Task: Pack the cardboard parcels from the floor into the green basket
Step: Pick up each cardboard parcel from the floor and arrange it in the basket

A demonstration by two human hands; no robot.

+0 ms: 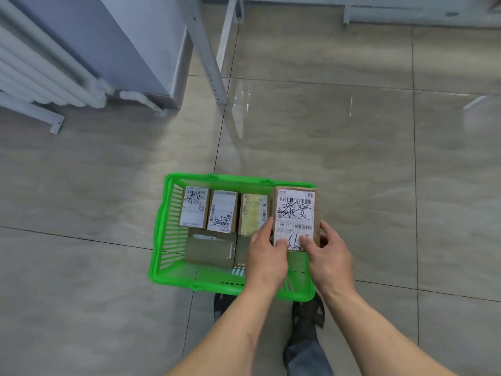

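A green plastic basket (162, 240) stands on the tiled floor just in front of my feet. Along its far side three cardboard parcels stand side by side: a labelled one (194, 207), a second labelled one (222, 210) and a yellowish one (253, 214). A flat brown parcel (210, 249) lies in the near left part. At the basket's right end I hold a larger labelled parcel (295, 210) with both hands. My left hand (267, 256) grips its left edge, my right hand (329, 253) its right edge, thumbs on the label.
A white radiator (40, 74) and a grey cabinet (130, 44) stand at the far left. White metal table legs (208, 55) rise beyond the basket. My dark shoes (307, 312) are right behind the basket. Glossy floor tiles spread to the right.
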